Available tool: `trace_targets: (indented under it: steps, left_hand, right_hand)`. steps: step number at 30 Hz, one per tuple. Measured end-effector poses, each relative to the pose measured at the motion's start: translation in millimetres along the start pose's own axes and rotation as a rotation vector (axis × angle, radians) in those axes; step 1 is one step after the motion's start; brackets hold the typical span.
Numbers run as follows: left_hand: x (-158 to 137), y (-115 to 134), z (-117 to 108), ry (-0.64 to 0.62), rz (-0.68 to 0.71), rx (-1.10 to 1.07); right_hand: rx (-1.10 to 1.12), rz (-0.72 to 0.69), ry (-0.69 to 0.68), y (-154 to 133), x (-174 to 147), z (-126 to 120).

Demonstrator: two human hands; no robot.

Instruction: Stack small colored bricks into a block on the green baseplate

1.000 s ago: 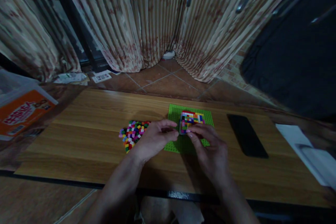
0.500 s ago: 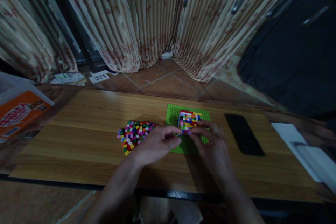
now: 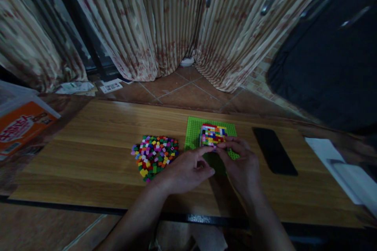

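At the near side of the brick block (image 3: 211, 132), left hand (image 3: 190, 170) keeps thumb apart. Right hand (image 3: 242, 162) is narrow; its holding I cannot tell.

Table (image 3: 88, 153): wood-grain top, grain running lengthwise; near edge dark, one patch of glare about midway along. Left of centre, clear of both long edges: loose heap of small multicoloured bricks (image 3: 154, 153). Just right of centre, close to far edge: green studded baseplate (image 3: 193, 129), lying flat. Towards right edge, long sides slanting much as that edge does: flat black slab (image 3: 273, 151).
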State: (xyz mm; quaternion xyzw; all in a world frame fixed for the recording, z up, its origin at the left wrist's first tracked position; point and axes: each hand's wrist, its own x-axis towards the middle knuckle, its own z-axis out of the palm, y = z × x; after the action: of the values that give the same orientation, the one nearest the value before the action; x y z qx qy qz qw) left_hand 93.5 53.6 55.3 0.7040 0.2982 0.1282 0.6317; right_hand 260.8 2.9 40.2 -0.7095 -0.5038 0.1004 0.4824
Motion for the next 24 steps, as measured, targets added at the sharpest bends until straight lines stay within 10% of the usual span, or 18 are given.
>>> trace_targets:
  steps: [24]
  left_hand:
    - [2.8,1.8,1.4,0.066,0.029,0.046]
  right_hand:
    - [0.010,0.080,0.078,-0.8,-0.3,12.7]
